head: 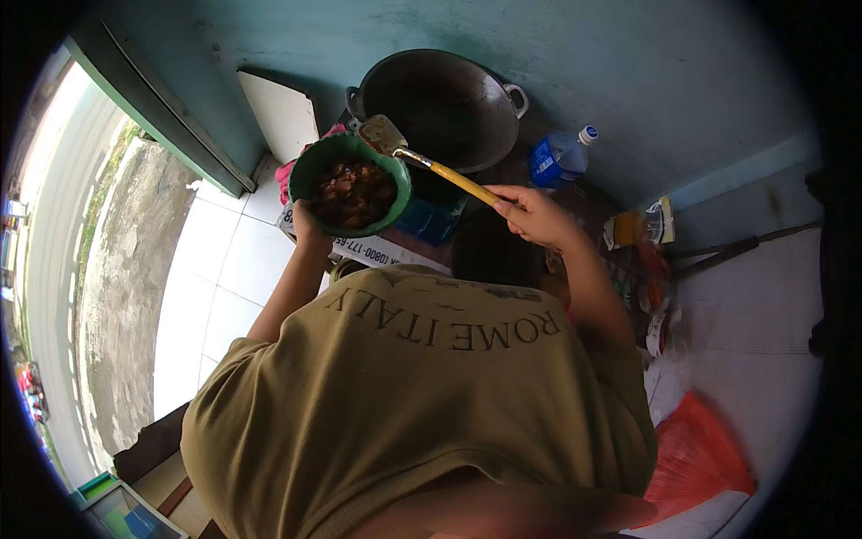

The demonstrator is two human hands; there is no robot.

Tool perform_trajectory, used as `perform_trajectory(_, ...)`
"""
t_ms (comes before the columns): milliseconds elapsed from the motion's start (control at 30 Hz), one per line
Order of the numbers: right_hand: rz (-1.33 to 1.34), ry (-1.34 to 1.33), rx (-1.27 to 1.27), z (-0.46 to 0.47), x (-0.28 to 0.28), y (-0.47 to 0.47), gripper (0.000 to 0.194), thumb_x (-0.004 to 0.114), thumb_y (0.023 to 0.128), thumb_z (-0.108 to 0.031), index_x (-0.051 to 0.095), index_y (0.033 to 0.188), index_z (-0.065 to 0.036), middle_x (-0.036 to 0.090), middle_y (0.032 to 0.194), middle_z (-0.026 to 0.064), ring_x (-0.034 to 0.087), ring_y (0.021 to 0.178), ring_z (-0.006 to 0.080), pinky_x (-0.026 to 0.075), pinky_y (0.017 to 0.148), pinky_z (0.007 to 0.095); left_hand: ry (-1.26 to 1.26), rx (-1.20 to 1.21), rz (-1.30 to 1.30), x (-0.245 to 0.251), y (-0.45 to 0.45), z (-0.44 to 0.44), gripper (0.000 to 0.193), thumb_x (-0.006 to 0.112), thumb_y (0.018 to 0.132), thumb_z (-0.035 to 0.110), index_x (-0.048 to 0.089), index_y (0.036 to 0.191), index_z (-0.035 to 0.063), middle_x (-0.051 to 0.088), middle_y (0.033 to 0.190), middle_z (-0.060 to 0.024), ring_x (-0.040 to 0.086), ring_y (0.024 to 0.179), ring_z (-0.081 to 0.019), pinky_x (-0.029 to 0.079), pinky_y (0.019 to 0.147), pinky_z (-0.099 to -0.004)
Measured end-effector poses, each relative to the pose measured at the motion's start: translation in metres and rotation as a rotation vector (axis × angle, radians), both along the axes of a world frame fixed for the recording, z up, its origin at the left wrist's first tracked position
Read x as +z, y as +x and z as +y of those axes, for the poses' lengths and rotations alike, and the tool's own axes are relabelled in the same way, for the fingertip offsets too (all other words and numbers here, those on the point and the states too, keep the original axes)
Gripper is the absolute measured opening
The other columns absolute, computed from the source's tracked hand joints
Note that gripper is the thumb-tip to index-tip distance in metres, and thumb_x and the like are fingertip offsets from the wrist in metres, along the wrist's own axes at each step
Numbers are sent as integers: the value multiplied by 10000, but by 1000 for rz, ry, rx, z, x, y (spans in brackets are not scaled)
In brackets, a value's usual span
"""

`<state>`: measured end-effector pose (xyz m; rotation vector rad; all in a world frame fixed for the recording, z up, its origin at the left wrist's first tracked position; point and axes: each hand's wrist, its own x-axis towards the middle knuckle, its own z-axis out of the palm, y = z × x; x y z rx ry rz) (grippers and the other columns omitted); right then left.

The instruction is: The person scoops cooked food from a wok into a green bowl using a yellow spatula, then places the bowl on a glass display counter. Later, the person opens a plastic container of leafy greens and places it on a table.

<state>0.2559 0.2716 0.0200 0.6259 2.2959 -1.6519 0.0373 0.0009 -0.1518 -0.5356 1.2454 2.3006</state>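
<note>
My left hand (306,221) grips the rim of a green plastic bowl (298,176) that holds dark brown, saucy chunks of food (357,195). In my right hand (535,214) is a metal spatula with a yellow handle (465,183). Its blade, smeared with brown sauce, is over the bowl's far right rim; whether it touches the rim I cannot tell. Beyond the bowl sits a large two-handled metal wok (444,108), dark inside, with no food visible in it.
A bottle with a blue label (557,158) stands right of the wok. Seasoning packets (640,226) lie farther right. A white board (279,111) leans on the wall at left, near a pink cloth (286,182). A red plastic bag (700,458) rests on the tiled floor (222,263).
</note>
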Motion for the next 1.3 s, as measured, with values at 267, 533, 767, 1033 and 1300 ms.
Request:
perform_trajectory(267,401,250,-35,-41,4,33,287,543,936,-129,528,1209,-41,573,746,41,532,619,96,432,570,257,101,38,-74,17,9,2,445,396,785,209,533,1167,26,582,1133,-179,574,1057,-335,442,1000,-469)
perform_trajectory(533,296,744,121,-63,-79,43,517,569,902,-140,462,1387,-285,520,683,87,555,575,245,498,543,353,140,52,-18,23,13,4,473,420,781,258,523,1176,19,579,1147,-186,559,1062,-347,415,999,-483)
perform_trajectory(767,478,673,39,-68,-78,48,496,564,904,-138,482,1375,-270,494,666,77,541,555,210,491,528,344,109,62,-47,20,12,3,411,430,771,245,552,1098,26,603,1075,-178,581,993,-350,436,973,-489)
perform_trajectory(1033,256,740,134,-71,-78,52,495,563,902,-122,484,1377,-238,490,655,81,551,562,216,491,534,346,131,65,-51,15,8,4,410,409,791,248,538,1111,26,595,1077,-184,580,990,-349,437,975,-488)
perform_trajectory(1300,545,677,24,-66,-67,53,504,565,895,-109,486,1376,-240,494,657,84,551,559,220,494,535,346,105,49,-58,12,7,2,419,417,797,283,529,1113,31,591,1052,-173,575,991,-343,441,961,-503)
